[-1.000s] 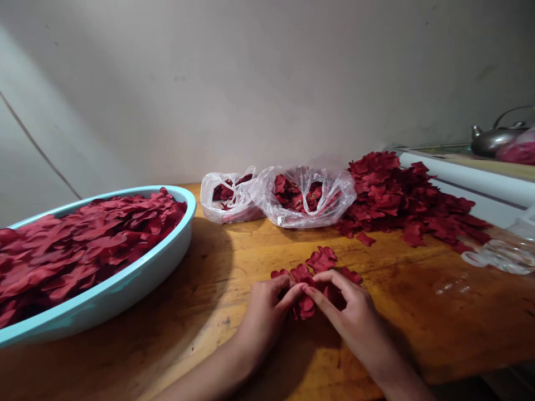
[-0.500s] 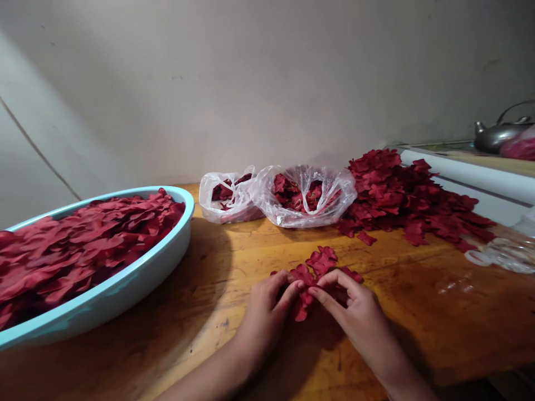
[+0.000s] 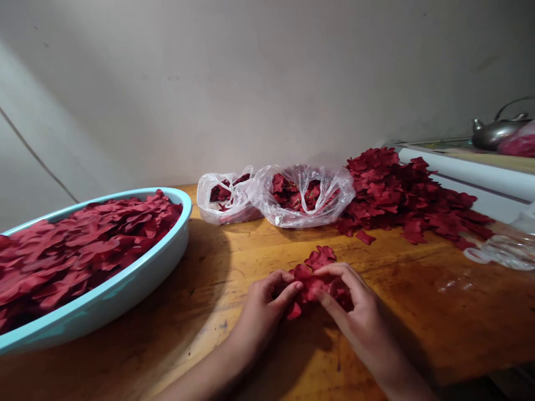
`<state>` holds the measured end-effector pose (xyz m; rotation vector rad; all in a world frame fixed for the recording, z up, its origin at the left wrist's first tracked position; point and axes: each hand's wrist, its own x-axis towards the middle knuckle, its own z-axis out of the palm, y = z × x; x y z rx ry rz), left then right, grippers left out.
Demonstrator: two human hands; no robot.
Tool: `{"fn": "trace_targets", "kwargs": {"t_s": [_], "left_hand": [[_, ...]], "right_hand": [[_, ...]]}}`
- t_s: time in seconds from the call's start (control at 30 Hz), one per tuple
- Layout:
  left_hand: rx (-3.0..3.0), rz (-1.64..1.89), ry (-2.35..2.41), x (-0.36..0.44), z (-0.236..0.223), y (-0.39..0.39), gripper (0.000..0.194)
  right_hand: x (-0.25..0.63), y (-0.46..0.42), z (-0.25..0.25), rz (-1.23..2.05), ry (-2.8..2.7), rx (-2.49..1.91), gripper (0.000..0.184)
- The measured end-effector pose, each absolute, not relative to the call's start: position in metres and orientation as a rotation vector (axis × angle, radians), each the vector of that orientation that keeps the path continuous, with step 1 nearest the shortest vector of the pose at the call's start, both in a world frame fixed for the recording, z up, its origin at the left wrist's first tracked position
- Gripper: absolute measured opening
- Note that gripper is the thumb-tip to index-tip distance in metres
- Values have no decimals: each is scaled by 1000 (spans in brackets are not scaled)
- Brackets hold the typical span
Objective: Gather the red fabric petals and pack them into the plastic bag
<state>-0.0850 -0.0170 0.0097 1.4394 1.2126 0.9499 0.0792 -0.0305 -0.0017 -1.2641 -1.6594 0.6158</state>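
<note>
— Two questions first: where are you working, and what are you holding?

— Low in the middle of the frame, on a yellow-brown wooden table (image 3: pixel 246 248). The small cluster of dark red, petal-shaped, cloth-like pieces (image 3: pixel 304 273) lies there, between my hands. My right hand (image 3: pixel 360 307) bends round it, with a red piece between thumb and fingers. My left hand (image 3: pixel 263 301) has thumb and forefinger close together at the other side; I can't tell whether they grip anything.

— How far along are you?

— Partway with this cluster, I'd judge, since its pieces look loose around my fingertips.

— And the rest?

— Plenty seems left: a loose heap of dark red petal-shaped pieces (image 3: pixel 397 192) spreads across the right of the frame. At the left edge, a pale blue oval plastic tub (image 3: pixel 169 262) is full of similar red pieces. At centre, a smaller whitish see-through plastic bag (image 3: pixel 246 210) and a larger whitish see-through plastic bag (image 3: pixel 288 218) hold more; thin yellowish strands show in the larger one.

— So which are finished?

— I can't tell whether the tub's or the bags' contents are done or waiting.
</note>
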Motion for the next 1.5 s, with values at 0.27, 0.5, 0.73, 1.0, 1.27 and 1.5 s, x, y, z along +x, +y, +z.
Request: {"fn": "trace_targets", "kwargs": {"t_s": [0.27, 0.5, 0.73, 1.0, 1.27, 1.5], "left_hand": [[1210, 980, 980, -83, 4, -17, 41], [1089, 1006, 947, -82, 5, -15, 35], [1146, 975, 1041, -82, 5, -15, 30], [918, 1144, 1136, -85, 10, -12, 31], [1027, 1160, 1145, -87, 8, -14, 24], [1361, 1087, 1076, -82, 2, -16, 17]], "right_hand": [[79, -29, -3, 544, -1780, -1231, 11], [82, -29, -11, 612, -1700, -1307, 20], [82, -28, -12, 687, -1531, -1395, 19], [87, -23, -18, 530, -1454, -1409, 18], [74, -30, -8, 409, -1701, -1311, 23], [76, -26, -19, 280, -1630, -1384, 20]]}}
